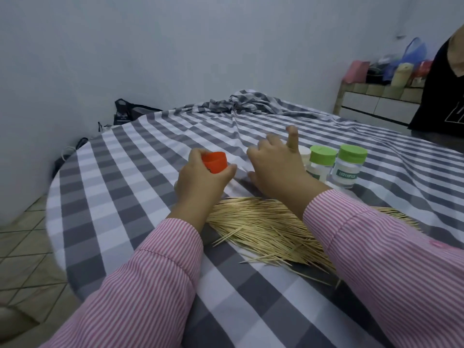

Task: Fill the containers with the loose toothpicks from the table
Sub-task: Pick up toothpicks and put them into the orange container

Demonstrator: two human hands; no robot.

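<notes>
The toothpicks (263, 229) lie in one big loose heap on the surface (125, 172), between both sleeves. They look light, stiff and thin, best taken as a bundle at the middle. Two green-lidded containers (349, 167) stand right, a white-lidded one partly hidden. The left hand (200, 182) fingers grip one orange cap (214, 163); the right hand (276, 164) fingers are loosely spread.

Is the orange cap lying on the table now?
No, the left hand holds the orange cap in its fingers, lifted above the checked tablecloth.
</notes>
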